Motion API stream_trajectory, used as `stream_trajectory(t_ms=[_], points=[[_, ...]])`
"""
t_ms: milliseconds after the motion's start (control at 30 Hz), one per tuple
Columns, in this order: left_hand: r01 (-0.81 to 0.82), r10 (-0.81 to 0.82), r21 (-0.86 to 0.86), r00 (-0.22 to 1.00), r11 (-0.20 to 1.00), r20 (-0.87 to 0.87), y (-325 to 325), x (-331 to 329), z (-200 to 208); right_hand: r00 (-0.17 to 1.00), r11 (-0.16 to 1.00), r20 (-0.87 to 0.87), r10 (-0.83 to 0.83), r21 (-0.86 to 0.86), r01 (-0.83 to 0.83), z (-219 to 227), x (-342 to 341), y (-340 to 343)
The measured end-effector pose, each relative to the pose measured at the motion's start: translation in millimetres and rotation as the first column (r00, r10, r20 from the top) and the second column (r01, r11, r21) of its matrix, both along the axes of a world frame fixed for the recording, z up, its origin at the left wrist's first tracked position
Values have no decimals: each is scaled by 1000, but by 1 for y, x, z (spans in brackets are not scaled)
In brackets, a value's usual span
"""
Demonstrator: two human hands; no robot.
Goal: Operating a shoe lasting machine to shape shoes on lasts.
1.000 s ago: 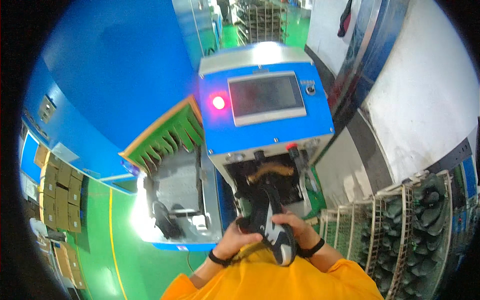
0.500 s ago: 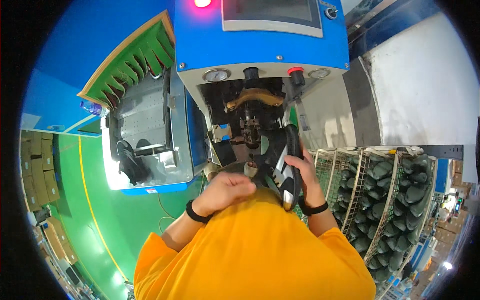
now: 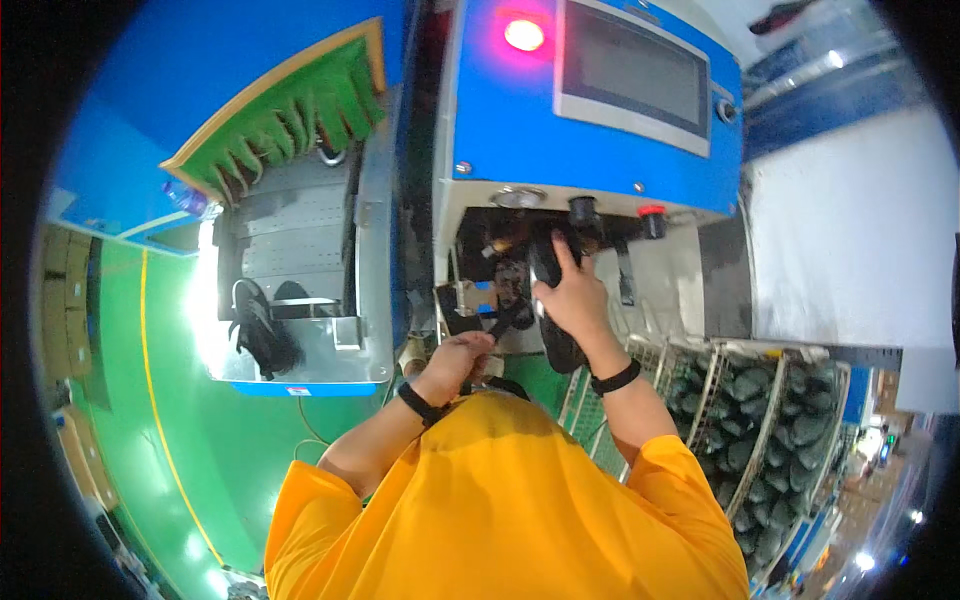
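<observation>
Shoe (image 3: 563, 352) lies beneath the right hand (image 3: 580, 302), clasped by thumb and fingers, while the left hand (image 3: 455, 368) curls, hold unclear.

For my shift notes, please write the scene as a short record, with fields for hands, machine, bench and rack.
Left hand: at a dark strip; grip unclear
Right hand: holding a dark shoe by the machine's opening
Machine: blue panel, red lamp lit, screen blank
Bench: second shoe at near end, green flaps at far end
Rack: on the right, holding many dark pieces
</observation>
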State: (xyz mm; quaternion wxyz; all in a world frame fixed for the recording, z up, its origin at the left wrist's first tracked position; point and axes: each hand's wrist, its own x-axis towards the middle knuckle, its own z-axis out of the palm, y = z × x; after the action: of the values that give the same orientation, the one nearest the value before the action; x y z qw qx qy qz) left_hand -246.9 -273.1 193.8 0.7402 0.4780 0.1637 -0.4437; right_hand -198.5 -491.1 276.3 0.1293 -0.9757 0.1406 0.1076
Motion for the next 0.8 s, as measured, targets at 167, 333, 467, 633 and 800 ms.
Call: stream_trajectory(t_ms=[167,333,467,633,800], points=[[-15,12,-45,998,999,-58,10,14,-6,989,989,46,-141,-28,143,4,-4,26],[-34,30,-37,994,999,-107,14,12,-10,969,990,226,-97,-81,118,-13,-16,30],[187,-174,102,977,977,-122,16,28,5,920,987,360,-156,15,162,-5,-24,36],[380,-382,-52,923,924,-42,12,32,25,831,989,555,-31,-100,104,-14,-70,48],[480,-517,-224,841,848,-157,0,29,51,818,995,566,102,-69,-76,3,-170,55]])
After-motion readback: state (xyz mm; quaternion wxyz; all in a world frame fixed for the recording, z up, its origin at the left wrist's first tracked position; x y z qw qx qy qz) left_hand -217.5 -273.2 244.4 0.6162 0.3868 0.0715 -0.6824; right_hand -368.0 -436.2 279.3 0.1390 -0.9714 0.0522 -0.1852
